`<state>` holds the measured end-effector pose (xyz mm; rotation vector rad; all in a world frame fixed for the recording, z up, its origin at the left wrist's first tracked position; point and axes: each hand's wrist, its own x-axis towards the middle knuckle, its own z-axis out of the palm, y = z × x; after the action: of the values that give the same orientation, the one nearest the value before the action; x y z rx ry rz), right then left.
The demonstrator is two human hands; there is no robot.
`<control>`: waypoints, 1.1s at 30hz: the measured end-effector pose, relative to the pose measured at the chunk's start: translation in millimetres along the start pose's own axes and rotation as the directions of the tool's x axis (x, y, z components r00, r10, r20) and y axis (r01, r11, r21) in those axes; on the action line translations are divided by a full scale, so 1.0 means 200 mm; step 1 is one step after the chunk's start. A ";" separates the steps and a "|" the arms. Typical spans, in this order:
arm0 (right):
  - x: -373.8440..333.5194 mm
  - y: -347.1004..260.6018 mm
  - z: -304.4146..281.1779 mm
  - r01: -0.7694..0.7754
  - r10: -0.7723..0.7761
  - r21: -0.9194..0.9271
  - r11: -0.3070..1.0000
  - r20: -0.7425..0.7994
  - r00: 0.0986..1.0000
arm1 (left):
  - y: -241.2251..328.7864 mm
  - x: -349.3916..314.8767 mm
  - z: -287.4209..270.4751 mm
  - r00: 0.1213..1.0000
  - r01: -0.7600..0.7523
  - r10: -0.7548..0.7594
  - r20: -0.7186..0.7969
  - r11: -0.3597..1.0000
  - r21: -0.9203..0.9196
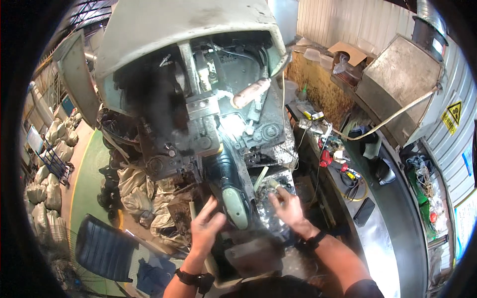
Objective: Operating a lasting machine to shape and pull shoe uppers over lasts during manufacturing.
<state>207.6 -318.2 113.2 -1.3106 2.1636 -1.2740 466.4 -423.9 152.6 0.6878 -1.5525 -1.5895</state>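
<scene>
A black boot with a pale green sole [235, 207] sits sole-up on the big grey machine [198, 74] in front of me. My left hand [204, 227] is at the boot's heel on its left side, fingers spread and touching it. My right hand [289, 208] hovers to the right of the boot over a shiny metal tray [285, 178]. It is blurred, and something small and pale shows at its fingertips. Whether it grips that, I cannot tell. A wooden-handled lever [251, 93] juts out of the machine above the boot.
A long bench [392, 233] curves along the right with red tools, cables and a flat black object [364, 211]. Behind it stand a metal box [397, 74] and a cardboard box [348, 49]. Filled sacks [47, 188] lie far left, and a dark chair [102, 248] is at lower left.
</scene>
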 end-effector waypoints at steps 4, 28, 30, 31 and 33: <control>-0.11 -0.39 0.07 0.028 -0.106 0.384 0.923 0.184 0.977 | -0.13 0.02 -0.13 0.954 0.015 -0.053 -0.294 0.991 -0.130; -0.39 -0.88 -0.22 0.195 -0.216 0.139 0.971 0.162 0.963 | 0.17 0.29 -0.08 0.987 0.029 -0.095 -0.129 0.898 -0.438; -0.61 -0.76 -0.30 0.443 -0.432 -0.052 0.895 0.140 0.891 | 0.29 0.18 0.02 0.983 0.184 -0.140 0.121 0.795 -0.578; -0.71 -0.70 -0.32 0.558 -0.547 -0.147 0.817 0.112 0.830 | 0.30 0.13 0.10 0.989 0.124 -0.052 0.139 0.801 -0.586; -0.87 -0.56 -0.34 0.627 -0.627 -0.168 0.760 0.063 0.777 | 0.31 0.07 0.17 0.969 0.044 0.090 0.229 0.852 -0.522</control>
<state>319.5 -159.4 212.4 -2.2491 1.9243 -1.2923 440.5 -411.7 219.1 0.1689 -1.1881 -2.0238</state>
